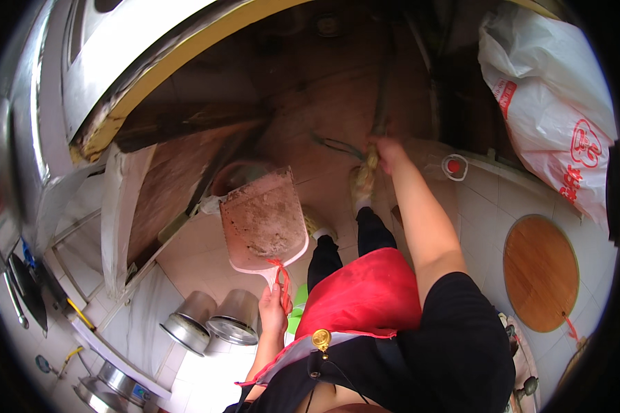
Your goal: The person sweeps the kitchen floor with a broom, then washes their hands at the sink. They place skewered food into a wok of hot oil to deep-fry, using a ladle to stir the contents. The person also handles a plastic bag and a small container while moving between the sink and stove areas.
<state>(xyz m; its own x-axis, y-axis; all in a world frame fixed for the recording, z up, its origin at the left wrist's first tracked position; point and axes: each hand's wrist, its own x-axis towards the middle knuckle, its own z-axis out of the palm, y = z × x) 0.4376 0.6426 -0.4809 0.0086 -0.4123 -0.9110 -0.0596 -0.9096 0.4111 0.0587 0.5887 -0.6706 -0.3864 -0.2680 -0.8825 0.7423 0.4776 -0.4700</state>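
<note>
My left hand (274, 311) grips the handle of a dirty pink plastic dustpan (264, 217), which has a red string tied at its handle. Dirt covers the inside of the pan. Ahead and to the right, my right hand (388, 155) is closed around the handle of what looks like a broom (373, 155); its far part runs into the shadow and is unclear. A thin dark green loop hangs beside that hand. A dark reddish basin (240, 178) lies partly behind the dustpan.
Two metal pots (235, 317) (188, 320) stand on the tiled floor at left. A counter edge (186, 46) overhangs the upper left. At right are a white plastic bag (553, 98), a round wooden board (541, 273) and a red-capped container (453, 166).
</note>
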